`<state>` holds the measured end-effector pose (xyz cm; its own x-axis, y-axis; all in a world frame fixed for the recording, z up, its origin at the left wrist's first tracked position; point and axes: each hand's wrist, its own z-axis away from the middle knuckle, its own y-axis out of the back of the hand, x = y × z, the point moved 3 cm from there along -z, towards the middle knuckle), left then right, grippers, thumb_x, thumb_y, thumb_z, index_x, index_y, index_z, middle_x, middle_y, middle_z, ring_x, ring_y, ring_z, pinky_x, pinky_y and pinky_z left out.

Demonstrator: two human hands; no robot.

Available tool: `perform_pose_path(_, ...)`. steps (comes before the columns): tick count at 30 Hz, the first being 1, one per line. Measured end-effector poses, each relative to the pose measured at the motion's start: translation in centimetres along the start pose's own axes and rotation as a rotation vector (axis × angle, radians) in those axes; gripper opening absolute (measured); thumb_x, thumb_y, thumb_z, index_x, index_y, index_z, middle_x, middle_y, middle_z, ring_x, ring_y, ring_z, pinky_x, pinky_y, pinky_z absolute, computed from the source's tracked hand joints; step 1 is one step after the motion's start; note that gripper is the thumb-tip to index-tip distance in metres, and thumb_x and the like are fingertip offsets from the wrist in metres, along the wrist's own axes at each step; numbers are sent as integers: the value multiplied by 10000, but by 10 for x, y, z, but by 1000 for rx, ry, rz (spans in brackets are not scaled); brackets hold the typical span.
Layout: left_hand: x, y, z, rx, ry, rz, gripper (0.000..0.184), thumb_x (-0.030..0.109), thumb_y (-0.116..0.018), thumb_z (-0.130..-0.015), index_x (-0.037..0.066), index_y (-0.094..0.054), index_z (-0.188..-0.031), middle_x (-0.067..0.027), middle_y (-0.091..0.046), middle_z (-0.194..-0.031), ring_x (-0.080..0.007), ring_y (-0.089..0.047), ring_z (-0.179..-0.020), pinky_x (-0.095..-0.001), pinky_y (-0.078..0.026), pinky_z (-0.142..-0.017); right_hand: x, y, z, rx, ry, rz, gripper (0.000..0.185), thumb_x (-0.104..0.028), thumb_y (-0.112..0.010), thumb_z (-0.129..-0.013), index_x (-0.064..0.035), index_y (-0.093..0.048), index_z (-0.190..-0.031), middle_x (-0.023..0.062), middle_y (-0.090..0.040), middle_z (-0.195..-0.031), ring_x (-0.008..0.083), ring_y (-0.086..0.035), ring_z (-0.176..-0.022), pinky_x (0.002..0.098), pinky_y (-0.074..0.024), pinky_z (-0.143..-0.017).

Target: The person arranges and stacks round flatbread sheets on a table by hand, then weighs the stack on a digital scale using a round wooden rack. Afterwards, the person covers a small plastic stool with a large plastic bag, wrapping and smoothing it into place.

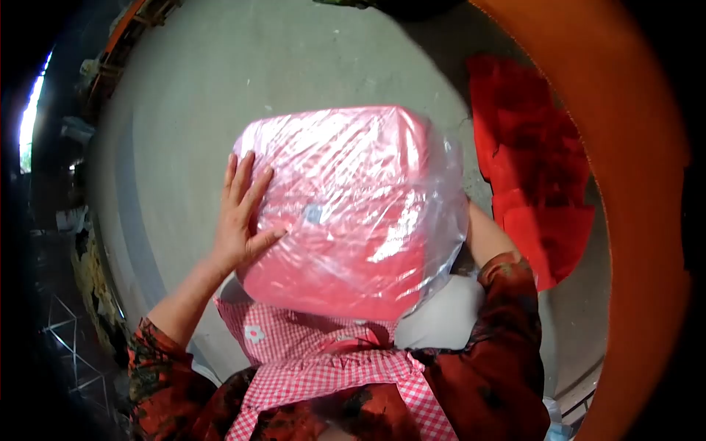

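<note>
A large pink-red padded block (338, 213), wrapped in clear shiny plastic, rests over my lap in the middle of the view. My left hand (246, 213) lies with its fingers spread on the block's left side. Loose plastic (448, 198) bunches along the block's right edge. Behind that edge my right hand is hidden; only the forearm (487, 234) shows, reaching behind the wrapped block. A small pale patch (313, 214) is visible through the plastic near the block's centre.
Red fabric pieces (540, 169) lie on the grey floor (294, 66) to the right. Beyond them a broad orange surface (640, 169) curves down the right side. Dark clutter and a metal frame (73, 323) stand at the left. A pink checked apron (309, 375) covers my front.
</note>
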<state>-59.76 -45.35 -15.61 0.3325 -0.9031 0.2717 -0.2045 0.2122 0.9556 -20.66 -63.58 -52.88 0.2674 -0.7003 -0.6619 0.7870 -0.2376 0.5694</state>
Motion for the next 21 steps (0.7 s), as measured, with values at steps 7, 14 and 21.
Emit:
perform_pose_path(7,-5,-3,5,63,6,17,800,612,-615,-787,160,-428,-1421,-174,-236,-1539,-434,-121,-1429,-550,-180,-1133,-34,146,112,226,232,-131,102,-116,-614,-850,-27,-621,-897,59,-651,-761,143,-608,-689,310,-497,-661)
perform_pose_path(14,-20,-11,8,70,37,30,711,540,-623,-824,220,-423,-1427,-131,-222,-1555,-378,-103,-1447,-502,-163,-1155,-241,90,367,131,367,191,1179,-413,-880,-584,26,-220,-1456,270,-466,-1353,379,-488,-1245,392,-387,-1041)
perform_pose_path(21,-29,-17,9,4,97,140,743,545,-647,-806,230,-411,-1436,-116,-207,-1563,-364,-84,-1452,-475,-169,-1161,-90,-69,346,127,161,55,1003,-388,-873,-580,-50,-363,-1375,156,-529,-1308,323,-543,-1173,401,-469,-944)
